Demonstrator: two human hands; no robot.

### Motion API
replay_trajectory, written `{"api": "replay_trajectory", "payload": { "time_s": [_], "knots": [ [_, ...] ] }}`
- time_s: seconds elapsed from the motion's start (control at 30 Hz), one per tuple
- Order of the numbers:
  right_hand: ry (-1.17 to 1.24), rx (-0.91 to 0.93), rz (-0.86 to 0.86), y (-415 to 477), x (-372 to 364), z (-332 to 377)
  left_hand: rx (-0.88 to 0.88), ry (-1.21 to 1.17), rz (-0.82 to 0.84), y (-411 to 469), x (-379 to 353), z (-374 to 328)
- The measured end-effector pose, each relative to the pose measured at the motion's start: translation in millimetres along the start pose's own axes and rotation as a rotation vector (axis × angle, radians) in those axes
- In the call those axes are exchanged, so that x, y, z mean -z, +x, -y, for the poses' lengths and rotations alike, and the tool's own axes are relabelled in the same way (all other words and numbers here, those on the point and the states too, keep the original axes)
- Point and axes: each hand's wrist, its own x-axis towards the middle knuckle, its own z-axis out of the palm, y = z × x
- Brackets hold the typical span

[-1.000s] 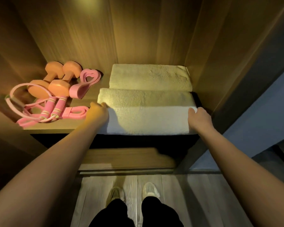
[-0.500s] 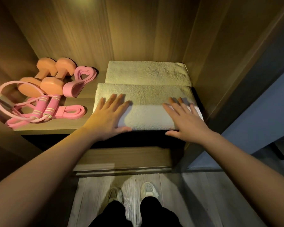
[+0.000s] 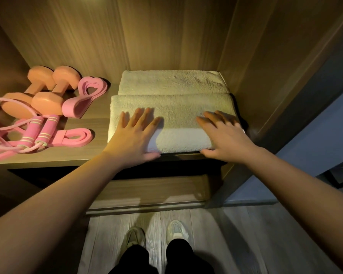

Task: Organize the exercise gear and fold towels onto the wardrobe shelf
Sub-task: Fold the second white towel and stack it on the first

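2 flat palms, fingers spread: left hand (image 3: 135, 139) and right hand (image 3: 224, 139) press the front towel (image 3: 178, 117), touching the rear towel (image 3: 172, 82). Risk: dragging palms back could pull it off the shelf (image 3: 83, 155)!

Cream towels (image 3: 172, 107), orange dumbbells (image 3: 38, 91), pink bands (image 3: 83, 99).

A home, at an open wardrobe: wood-grain panels (image 3: 166, 32) rise beyond the fingers (image 3: 139, 119), which lie flat on a folded towel (image 3: 178, 113) on its shelf (image 3: 95, 115). Left of the fingers sit small dumbbells (image 3: 46, 99) and a pink skipping rope (image 3: 48, 127); below them, a plank floor (image 3: 236, 234) and the person's shoes (image 3: 176, 230).
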Motion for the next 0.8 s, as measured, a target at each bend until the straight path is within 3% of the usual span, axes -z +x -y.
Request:
{"api": "replay_trajectory", "payload": {
  "time_s": [0.3, 0.6, 0.8],
  "knots": [
    [-0.001, -0.015, 0.013, -2, -2, 14, -0.046, -0.052, 0.034, 2, -1, 17],
    [-0.064, -0.073, 0.007, 2, -2, 15, -0.006, 0.097, -0.031, 8, -1, -4],
    [-0.108, -0.085, -0.018, 1, -8, 16, -0.031, 0.056, -0.074, 4, 5, -7]
  ]
}}
